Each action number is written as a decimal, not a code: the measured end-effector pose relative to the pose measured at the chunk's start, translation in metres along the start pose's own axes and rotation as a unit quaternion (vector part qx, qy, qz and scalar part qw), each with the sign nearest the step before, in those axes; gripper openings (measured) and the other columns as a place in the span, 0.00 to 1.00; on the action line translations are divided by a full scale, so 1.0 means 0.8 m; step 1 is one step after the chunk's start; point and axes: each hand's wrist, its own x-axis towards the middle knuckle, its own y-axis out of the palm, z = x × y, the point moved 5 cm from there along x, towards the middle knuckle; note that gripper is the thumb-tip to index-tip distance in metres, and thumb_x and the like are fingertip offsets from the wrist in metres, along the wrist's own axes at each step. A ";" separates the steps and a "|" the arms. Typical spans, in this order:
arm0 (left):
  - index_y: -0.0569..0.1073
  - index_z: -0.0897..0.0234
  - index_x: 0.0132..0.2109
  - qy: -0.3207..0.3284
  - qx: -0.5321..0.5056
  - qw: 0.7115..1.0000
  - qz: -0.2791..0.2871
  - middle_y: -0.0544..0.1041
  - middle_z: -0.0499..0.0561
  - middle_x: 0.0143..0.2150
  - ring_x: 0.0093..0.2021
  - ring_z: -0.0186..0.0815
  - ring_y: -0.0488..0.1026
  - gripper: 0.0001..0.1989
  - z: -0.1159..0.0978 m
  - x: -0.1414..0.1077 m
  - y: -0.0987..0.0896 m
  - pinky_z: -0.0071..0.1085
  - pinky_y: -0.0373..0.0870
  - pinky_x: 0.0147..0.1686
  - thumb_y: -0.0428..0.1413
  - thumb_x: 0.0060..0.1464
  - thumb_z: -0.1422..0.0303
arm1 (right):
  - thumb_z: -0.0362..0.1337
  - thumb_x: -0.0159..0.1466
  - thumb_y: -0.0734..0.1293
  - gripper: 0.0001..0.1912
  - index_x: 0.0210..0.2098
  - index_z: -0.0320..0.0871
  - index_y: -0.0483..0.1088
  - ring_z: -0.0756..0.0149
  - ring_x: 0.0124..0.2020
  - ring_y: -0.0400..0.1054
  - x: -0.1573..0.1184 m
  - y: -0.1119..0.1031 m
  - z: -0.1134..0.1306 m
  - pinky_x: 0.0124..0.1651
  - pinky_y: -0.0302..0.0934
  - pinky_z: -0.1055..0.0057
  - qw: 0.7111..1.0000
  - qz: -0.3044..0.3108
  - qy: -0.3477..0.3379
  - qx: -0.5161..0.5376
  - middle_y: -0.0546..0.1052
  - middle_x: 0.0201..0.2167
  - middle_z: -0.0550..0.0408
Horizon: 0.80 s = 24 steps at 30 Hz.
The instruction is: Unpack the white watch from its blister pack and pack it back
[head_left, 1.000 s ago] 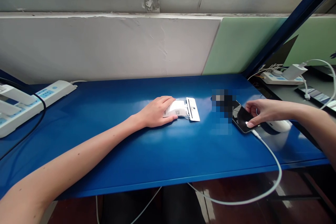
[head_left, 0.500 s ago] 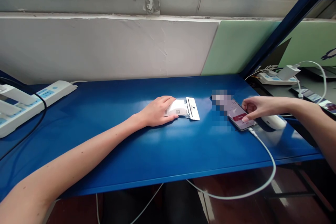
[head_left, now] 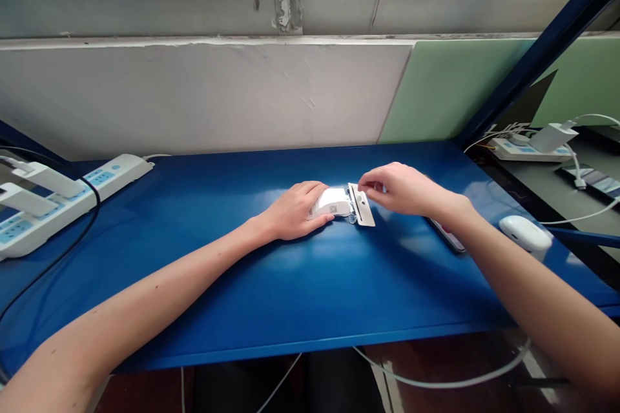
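Near the middle of the blue desk [head_left: 271,297], my left hand [head_left: 298,211] lies over a small white packet [head_left: 334,202] with printed codes, thumb on its near side and fingers on the far side. A white card [head_left: 362,206] with a dark strip and a small hole is attached to the packet's right end by clear plastic. My right hand [head_left: 394,187] is at the card's upper right edge, fingers bent and drawn together. Whether the fingertips grip the card is not clear. Partly hidden under my right forearm lies a phone [head_left: 449,236].
A white rounded case [head_left: 526,234] sits on the right of the desk. Power strips [head_left: 113,171] with plugged-in chargers stand at left and beyond the right end. A black cable [head_left: 90,226] loops at left, and a white cable [head_left: 436,384] hangs below the front edge.
My right hand has left the phone screen and moved left to the card. My left hand stays on the packet. The view has shifted slightly.
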 end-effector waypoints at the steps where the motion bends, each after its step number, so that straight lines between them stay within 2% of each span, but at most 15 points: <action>1: 0.66 0.69 0.59 0.003 -0.002 1.000 -0.002 0.72 0.65 0.59 0.58 0.51 0.70 0.26 0.000 0.000 0.000 0.45 0.68 0.56 0.53 0.63 0.54 | 0.35 0.63 0.64 0.10 0.38 0.46 0.78 0.61 0.33 0.72 0.004 0.007 0.003 0.35 0.61 0.66 1.000 -0.014 -0.016 0.016 0.81 0.34 0.55; 6: 0.66 0.67 0.57 0.016 -0.007 1.000 0.004 0.72 0.63 0.57 0.57 0.51 0.70 0.23 0.000 0.001 0.002 0.45 0.68 0.55 0.51 0.65 0.55 | 0.33 0.62 0.66 0.14 0.47 0.44 0.75 0.62 0.37 0.73 0.004 0.038 0.009 0.40 0.63 0.67 0.993 -0.033 -0.065 0.096 0.80 0.42 0.51; 11: 0.67 0.67 0.57 0.010 -0.014 1.000 0.001 0.72 0.63 0.57 0.56 0.51 0.70 0.23 0.001 0.002 0.001 0.45 0.68 0.54 0.51 0.65 0.55 | 0.38 0.63 0.67 0.07 0.40 0.44 0.74 0.63 0.31 0.72 -0.005 0.046 0.006 0.34 0.61 0.68 0.991 -0.077 -0.004 0.109 0.80 0.32 0.55; 17: 0.66 0.65 0.57 0.005 -0.034 0.999 0.006 0.72 0.61 0.56 0.54 0.49 0.72 0.21 0.000 0.001 -0.003 0.44 0.70 0.53 0.51 0.65 0.56 | 0.41 0.68 0.62 0.13 0.41 0.45 0.78 0.61 0.36 0.74 -0.010 0.050 0.012 0.37 0.64 0.66 0.988 -0.114 -0.030 0.097 0.80 0.48 0.49; 21: 0.66 0.65 0.58 0.004 -0.030 1.000 0.007 0.72 0.62 0.57 0.56 0.50 0.71 0.23 0.002 -0.001 -0.001 0.44 0.69 0.54 0.53 0.63 0.55 | 0.40 0.67 0.65 0.12 0.45 0.46 0.78 0.60 0.35 0.74 -0.010 0.056 0.012 0.36 0.64 0.65 0.993 -0.071 -0.064 0.067 0.79 0.49 0.48; 24: 0.66 0.67 0.59 0.010 -0.024 1.000 0.010 0.71 0.63 0.59 0.59 0.51 0.69 0.25 0.002 -0.002 0.001 0.45 0.68 0.57 0.55 0.61 0.55 | 0.38 0.65 0.67 0.10 0.44 0.45 0.78 0.61 0.35 0.73 -0.009 0.060 0.010 0.37 0.64 0.65 0.994 -0.033 -0.069 0.074 0.78 0.46 0.49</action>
